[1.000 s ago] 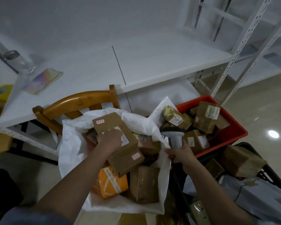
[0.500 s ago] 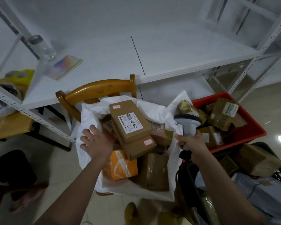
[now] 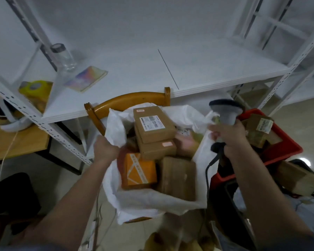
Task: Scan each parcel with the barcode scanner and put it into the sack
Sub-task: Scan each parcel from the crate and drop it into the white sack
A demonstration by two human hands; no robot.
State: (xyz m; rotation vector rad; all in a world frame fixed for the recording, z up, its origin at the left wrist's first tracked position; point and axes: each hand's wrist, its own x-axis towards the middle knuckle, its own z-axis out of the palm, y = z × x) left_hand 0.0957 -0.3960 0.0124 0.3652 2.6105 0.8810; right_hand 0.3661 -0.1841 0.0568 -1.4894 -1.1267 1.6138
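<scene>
Fingers of left hand (image 3: 105, 151) clutch the sack (image 3: 116, 127) rim; right hand (image 3: 227, 136) grips blurred scanner (image 3: 225, 113).

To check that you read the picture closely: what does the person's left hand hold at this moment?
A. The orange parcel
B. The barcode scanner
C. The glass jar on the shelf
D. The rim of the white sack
D: the left hand grips the left rim of the white sack, while the barcode scanner sits in the right hand and the orange parcel lies loose inside the sack.
</scene>
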